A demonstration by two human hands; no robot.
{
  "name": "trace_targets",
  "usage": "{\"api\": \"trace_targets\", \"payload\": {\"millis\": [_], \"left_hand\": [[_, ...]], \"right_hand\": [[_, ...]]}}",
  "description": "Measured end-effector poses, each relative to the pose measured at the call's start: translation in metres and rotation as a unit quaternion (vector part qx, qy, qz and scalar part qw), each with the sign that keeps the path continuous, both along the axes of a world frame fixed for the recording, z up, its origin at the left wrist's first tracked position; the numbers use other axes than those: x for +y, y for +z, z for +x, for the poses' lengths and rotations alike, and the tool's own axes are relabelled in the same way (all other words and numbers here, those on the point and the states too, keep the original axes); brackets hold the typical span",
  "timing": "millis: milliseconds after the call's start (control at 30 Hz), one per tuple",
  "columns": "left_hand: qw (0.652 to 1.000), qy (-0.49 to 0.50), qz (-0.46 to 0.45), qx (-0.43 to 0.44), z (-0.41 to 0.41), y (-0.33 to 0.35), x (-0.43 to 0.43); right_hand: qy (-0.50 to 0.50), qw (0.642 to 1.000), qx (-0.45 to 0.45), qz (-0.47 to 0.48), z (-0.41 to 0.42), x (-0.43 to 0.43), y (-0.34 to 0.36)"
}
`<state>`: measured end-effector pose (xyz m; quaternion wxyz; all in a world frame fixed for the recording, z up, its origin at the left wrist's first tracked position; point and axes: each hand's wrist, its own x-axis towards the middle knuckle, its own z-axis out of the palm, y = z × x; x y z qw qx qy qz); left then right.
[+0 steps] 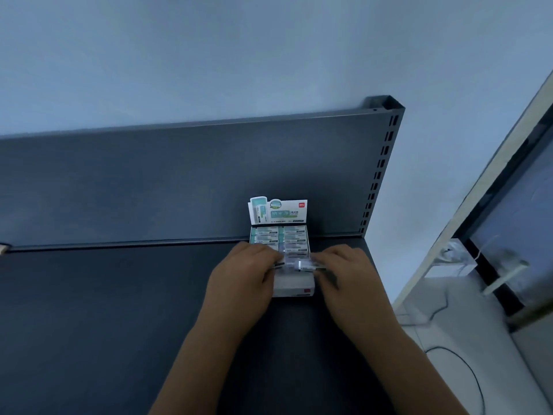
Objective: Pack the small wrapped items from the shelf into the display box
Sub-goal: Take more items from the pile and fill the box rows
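Head view: at the display box's (294,288) near end, the left hand (248,277) and right hand (344,265) pinch wrapped items (303,265) in curled fingers (269,255); these look light, stiff and slick, best gripped by their ends.

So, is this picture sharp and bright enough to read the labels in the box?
Head view: dim, bluish light; the wrapped items between the left hand and right hand are smeared, with glare; print on the display box is unreadable; the wide lens bends the shelf edge.

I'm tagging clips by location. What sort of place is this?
Probably a shop or stockroom: a dark metal shelf with a slotted upright, and a printed display box of wrapped items standing on it.
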<state>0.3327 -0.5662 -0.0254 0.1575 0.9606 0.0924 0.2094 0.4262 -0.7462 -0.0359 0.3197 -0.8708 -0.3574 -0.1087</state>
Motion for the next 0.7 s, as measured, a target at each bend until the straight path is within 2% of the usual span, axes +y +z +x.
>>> {"api": "trace_targets", "payload": {"millis": [133,267,533,700], "left_hand": [[1.000,0.014,0.019,0.006,0.011,-0.002,0.011],[0.999,0.004,0.029,0.030,0.016,-0.010,0.021],[0.999,-0.009,0.041,0.010,0.021,-0.014,0.023],[0.994,0.008,0.105,0.023,0.018,-0.014,0.023]], "right_hand": [[0.017,0.999,0.038,0.025,0.006,0.012,-0.003],[0.027,0.999,0.037,0.026,0.012,0.021,-0.007],[0.028,1.000,-0.003,0.012,0.025,0.031,-0.015],[0.048,0.998,-0.043,0.009,0.031,0.032,-0.019]]}}
